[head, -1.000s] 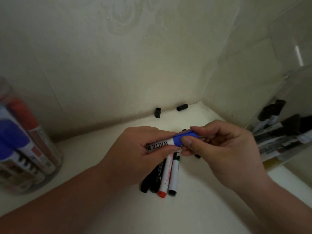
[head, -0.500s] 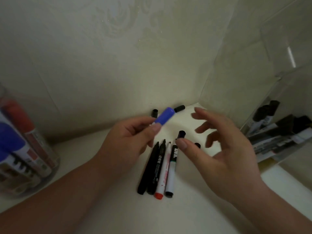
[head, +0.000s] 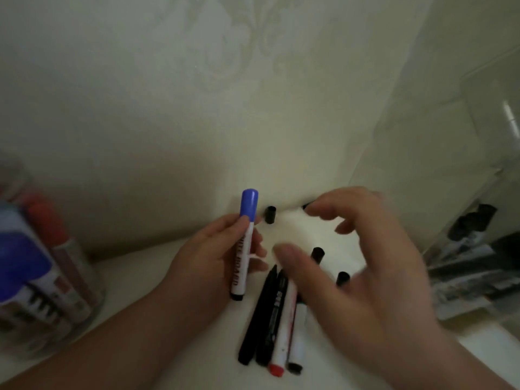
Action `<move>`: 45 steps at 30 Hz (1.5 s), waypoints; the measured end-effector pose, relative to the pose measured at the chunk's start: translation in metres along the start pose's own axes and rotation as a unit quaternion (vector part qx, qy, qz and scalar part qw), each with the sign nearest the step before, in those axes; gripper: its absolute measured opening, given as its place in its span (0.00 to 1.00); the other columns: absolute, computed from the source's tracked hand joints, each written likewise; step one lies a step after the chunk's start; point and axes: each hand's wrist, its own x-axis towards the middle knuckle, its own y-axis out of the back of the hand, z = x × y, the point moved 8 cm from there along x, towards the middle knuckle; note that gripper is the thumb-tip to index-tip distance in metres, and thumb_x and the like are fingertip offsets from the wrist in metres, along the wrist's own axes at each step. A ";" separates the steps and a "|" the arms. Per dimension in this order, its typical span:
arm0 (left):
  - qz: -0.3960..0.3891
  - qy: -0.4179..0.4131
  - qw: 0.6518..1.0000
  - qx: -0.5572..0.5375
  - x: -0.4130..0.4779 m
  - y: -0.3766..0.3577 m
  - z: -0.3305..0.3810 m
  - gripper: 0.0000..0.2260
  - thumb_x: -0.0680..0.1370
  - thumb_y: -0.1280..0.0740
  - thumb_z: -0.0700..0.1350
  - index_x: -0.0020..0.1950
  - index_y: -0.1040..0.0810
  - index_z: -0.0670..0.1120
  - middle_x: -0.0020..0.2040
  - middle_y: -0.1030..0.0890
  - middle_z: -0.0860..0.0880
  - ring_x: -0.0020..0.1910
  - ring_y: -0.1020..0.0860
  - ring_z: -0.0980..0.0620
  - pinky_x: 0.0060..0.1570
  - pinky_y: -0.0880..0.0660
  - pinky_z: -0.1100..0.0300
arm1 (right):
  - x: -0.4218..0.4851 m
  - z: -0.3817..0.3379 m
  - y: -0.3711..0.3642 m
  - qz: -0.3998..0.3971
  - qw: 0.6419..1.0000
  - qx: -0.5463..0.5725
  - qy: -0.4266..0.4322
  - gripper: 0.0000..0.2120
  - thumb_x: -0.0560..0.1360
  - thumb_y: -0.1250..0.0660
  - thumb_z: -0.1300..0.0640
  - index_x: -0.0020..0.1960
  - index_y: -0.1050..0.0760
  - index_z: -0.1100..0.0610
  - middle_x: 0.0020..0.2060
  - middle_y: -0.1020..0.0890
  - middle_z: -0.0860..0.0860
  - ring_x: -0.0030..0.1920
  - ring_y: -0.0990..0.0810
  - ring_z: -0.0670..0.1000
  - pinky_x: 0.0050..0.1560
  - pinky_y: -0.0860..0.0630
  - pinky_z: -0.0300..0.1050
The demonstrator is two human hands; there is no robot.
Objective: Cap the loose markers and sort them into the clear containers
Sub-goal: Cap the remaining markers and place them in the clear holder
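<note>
Bare forearms (head: 112, 342) run to a bare left hand (head: 213, 257) and right hand (head: 365, 282).

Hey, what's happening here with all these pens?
A person is tidying markers. The left hand holds a blue-capped marker upright, while the open right hand hovers over loose black caps on the table. Four more markers lie side by side nearby. A clear jar stands left, a clear box right, both holding markers.
</note>
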 end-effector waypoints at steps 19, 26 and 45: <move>0.080 -0.208 0.654 0.723 -0.011 0.000 0.047 0.13 0.77 0.34 0.59 0.57 0.31 0.57 0.43 0.28 0.57 0.40 0.27 0.57 0.37 0.31 0.58 | -0.036 0.056 -0.047 -0.197 0.953 -0.162 -0.164 0.10 0.72 0.33 0.48 0.40 0.33 0.51 0.37 0.25 0.47 0.32 0.30 0.45 0.29 0.35 0.38; -0.002 -0.303 0.619 0.724 -0.028 -0.026 0.028 0.11 0.78 0.42 0.60 0.42 0.28 0.56 0.36 0.27 0.57 0.34 0.29 0.58 0.34 0.31 0.61 | -0.026 0.047 -0.034 -0.075 0.988 0.033 -0.134 0.13 0.71 0.26 0.53 0.35 0.29 0.54 0.27 0.24 0.48 0.24 0.31 0.44 0.25 0.32 0.35; 0.007 -0.063 0.980 0.188 -0.012 -0.010 0.015 0.15 0.71 0.33 0.57 0.34 0.18 0.47 0.32 0.23 0.47 0.33 0.25 0.52 0.38 0.26 0.56 | -0.009 0.063 0.010 0.123 0.990 0.063 -0.037 0.07 0.73 0.25 0.54 0.38 0.22 0.49 0.33 0.22 0.44 0.31 0.25 0.44 0.32 0.34 0.32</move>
